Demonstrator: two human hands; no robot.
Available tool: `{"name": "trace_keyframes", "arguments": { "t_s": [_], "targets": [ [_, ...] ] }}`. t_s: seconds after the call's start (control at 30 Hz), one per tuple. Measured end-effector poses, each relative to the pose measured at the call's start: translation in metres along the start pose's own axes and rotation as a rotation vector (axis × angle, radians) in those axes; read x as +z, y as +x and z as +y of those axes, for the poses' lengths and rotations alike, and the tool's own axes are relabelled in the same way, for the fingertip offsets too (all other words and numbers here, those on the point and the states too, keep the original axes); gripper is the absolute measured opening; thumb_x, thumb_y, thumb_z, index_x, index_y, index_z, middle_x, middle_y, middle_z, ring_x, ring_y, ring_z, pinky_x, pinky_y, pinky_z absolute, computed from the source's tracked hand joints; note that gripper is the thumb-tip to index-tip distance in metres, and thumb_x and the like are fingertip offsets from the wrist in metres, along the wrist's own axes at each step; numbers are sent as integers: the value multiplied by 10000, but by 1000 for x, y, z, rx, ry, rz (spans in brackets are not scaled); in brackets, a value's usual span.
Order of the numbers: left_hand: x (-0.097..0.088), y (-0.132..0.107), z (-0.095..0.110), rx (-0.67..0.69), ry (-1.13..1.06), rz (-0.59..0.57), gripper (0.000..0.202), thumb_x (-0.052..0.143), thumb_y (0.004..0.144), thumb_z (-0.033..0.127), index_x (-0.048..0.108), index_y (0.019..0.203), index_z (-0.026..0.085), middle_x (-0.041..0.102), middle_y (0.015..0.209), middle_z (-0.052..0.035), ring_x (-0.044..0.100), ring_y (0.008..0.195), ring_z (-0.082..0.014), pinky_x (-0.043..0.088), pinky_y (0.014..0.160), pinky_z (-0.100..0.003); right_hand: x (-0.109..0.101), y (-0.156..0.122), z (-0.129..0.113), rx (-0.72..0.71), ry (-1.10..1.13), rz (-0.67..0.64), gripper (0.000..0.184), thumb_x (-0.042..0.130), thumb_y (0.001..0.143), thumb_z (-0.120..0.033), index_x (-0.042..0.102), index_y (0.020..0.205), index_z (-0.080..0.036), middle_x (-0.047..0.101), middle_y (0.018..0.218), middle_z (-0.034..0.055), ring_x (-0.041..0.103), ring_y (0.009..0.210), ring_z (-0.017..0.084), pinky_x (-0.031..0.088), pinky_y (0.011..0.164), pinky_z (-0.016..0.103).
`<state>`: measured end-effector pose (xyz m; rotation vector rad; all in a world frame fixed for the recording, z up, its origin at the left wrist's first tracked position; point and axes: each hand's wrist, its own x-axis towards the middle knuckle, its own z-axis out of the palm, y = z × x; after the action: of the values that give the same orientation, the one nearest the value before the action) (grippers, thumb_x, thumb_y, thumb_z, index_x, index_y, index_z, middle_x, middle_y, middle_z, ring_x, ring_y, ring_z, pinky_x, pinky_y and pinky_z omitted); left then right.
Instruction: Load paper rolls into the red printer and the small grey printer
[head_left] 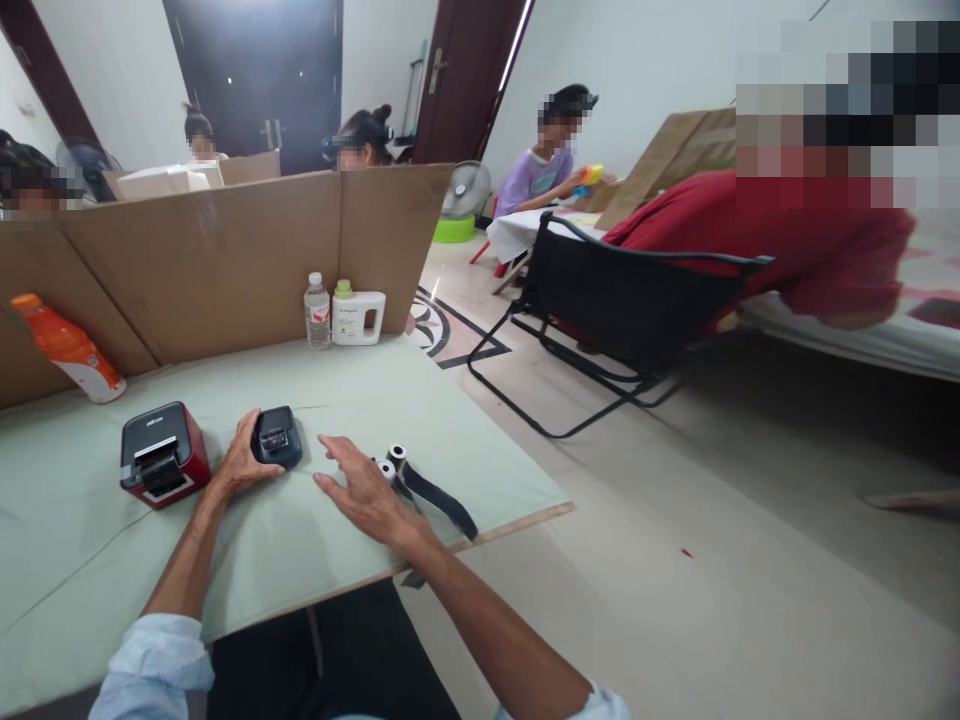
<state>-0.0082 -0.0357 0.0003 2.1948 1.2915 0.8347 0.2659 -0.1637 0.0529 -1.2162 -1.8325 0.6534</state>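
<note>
My left hand is wrapped round the near left side of a small black device, which looks like a portable printer and sits on the table. To the right, my right hand hovers with its fingers spread and nothing in them. Close by it lie two small rolls with white cores, one roll partly unrolled into a dark strip and the other partly hidden by the hand. A red and black label printer stands left of my left hand.
A cardboard screen closes off the table's back. Before it stand an orange bottle, leaning, a clear water bottle and a white jug. A black folding chair and several people are beyond.
</note>
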Motion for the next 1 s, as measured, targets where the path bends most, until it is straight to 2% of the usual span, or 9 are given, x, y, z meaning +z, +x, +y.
{"name": "trace_keyframes", "arguments": {
  "t_s": [0.2, 0.37, 0.5, 0.7, 0.83, 1.0],
  "targets": [
    [5, -6, 1, -20, -24, 27, 1228, 924, 595, 391, 288, 1625, 187, 337, 1666, -192, 336, 1565, -403, 283, 1298, -551, 47, 11, 9, 83, -82, -158, 734, 629, 978, -322, 333, 1633, -171, 423, 1636, 204, 374, 1551, 321, 367, 1245, 526],
    [7, -9, 4, -32, -32, 33, 1191, 897, 617, 345, 290, 1630, 194, 341, 1675, -182, 337, 1569, -389, 278, 1304, -533, 68, 18, 16, 219, -94, -217, 844, 626, 977, -334, 214, 1672, -90, 256, 1718, 257, 233, 1618, 347, 283, 1293, 539],
    [9, -10, 5, -37, -28, 44, 1185, 893, 622, 343, 292, 1631, 184, 350, 1674, -189, 355, 1559, -391, 287, 1299, -539, 78, 14, 25, 228, -128, -212, 854, 614, 974, -321, 197, 1674, -65, 277, 1710, 260, 259, 1610, 347, 287, 1296, 526],
    [11, -11, 4, -39, -32, 55, 1196, 909, 620, 384, 300, 1626, 166, 355, 1671, -208, 359, 1557, -406, 294, 1293, -558, 97, 8, 41, 143, -203, -89, 831, 592, 974, -302, 202, 1679, -100, 397, 1654, 239, 367, 1557, 341, 336, 1270, 551],
    [12, -10, 2, -42, -31, 58, 1197, 912, 620, 379, 297, 1627, 180, 350, 1674, -203, 353, 1562, -401, 288, 1297, -556, 104, 7, 46, 127, -253, -18, 801, 604, 958, -285, 268, 1662, -103, 467, 1609, 231, 444, 1500, 340, 379, 1243, 549],
    [13, -11, 1, -24, 4, 59, 1203, 919, 627, 391, 288, 1631, 187, 358, 1670, -203, 358, 1560, -403, 303, 1290, -560, 106, 6, 47, 133, -306, 14, 754, 586, 956, -258, 320, 1644, -103, 480, 1604, 222, 475, 1465, 339, 405, 1218, 550]
  ]
}}
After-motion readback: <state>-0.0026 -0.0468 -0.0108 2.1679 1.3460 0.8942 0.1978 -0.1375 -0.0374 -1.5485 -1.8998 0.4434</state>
